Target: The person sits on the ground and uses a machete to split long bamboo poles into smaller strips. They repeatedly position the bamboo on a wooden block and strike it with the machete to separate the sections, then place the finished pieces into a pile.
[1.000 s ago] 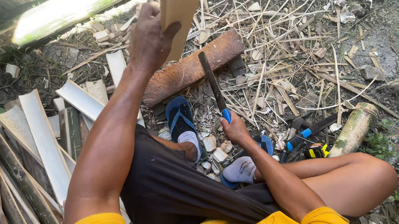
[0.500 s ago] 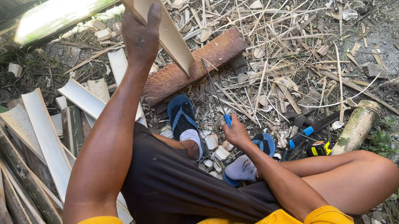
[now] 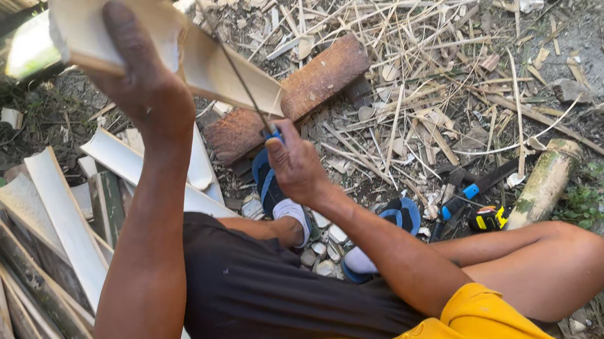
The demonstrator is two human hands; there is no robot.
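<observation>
Left hand: the left hand [image 3: 140,82] was clamped round a pale split bamboo piece [image 3: 132,34], held up high, thumb along its near face.
Right hand: the right hand [image 3: 295,164] was fisted on the blue handle of a long thin blade [image 3: 226,59], edge biting into the piece just beside the left hand's fingers.
Risk, slip: a sudden split could have let the blade run toward the gripping fingers.
Risk, legs: below the hands sat crossed legs and blue sandals [image 3: 272,187]; a blade breaking free could have dropped there.
Risk, splinters: the pale split edges looked sharp against a bare palm.
Nearby: a rusty log [image 3: 305,91] lay just beyond the right hand.
</observation>
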